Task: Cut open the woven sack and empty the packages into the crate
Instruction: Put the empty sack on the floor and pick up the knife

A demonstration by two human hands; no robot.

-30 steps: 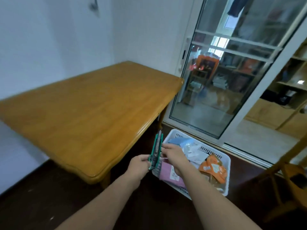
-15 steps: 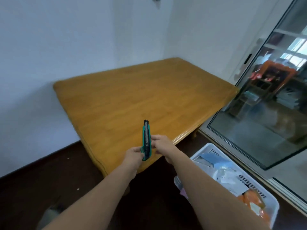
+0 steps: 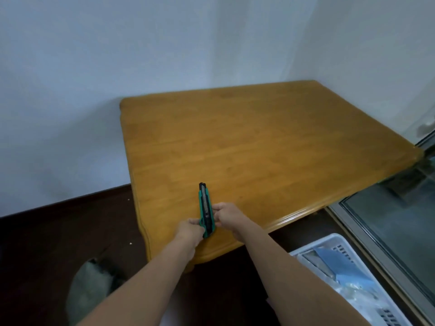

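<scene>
A green and black utility knife [image 3: 205,208] points away from me over the near edge of the wooden table [image 3: 270,147]. My left hand [image 3: 189,229] grips its rear end. My right hand [image 3: 227,216] pinches its side with the fingertips. No blade shows past the tip. The white plastic crate [image 3: 339,243] stands on the floor at the lower right, holding blue and pale packages [image 3: 346,271]. A grey crumpled thing [image 3: 87,290], maybe the woven sack, lies on the floor at the lower left; I cannot tell for sure.
White walls stand behind and left of the table. A glass sliding door [image 3: 400,212] runs along the right side, close to the crate. The floor [image 3: 47,243] is dark.
My view has swung left, from the crate and door to the table. Both hands carried the knife from above the crate to above the table's near edge.
</scene>
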